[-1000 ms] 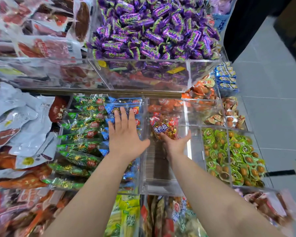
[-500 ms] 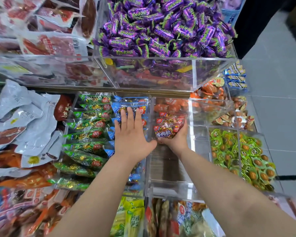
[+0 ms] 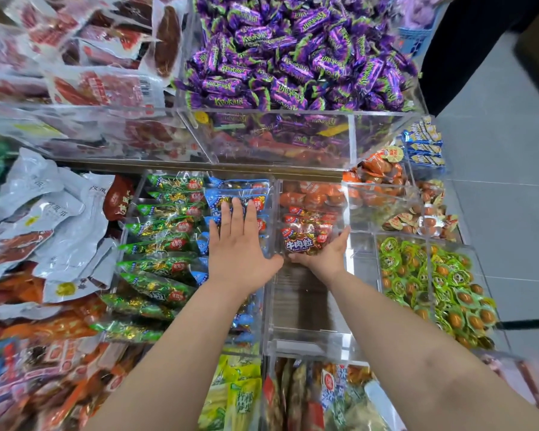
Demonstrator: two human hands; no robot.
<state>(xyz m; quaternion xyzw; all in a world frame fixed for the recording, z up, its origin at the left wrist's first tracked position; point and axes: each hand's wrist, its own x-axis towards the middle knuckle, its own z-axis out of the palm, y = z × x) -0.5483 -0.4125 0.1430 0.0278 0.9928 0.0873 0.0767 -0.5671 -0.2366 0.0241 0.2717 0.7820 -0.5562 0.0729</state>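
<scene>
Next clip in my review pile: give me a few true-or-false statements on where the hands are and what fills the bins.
1. The left hand lies flat on the blue packets. True.
2. The right hand reaches into the bin of round green cups. False: it is at the red packet in the middle compartment, with its thumb spread.
3. Purple candies are heaped in the upper clear bin. True.
4. The middle compartment is filled right up to its near wall. False: its floor shows bare on the near side of the right hand.
</scene>
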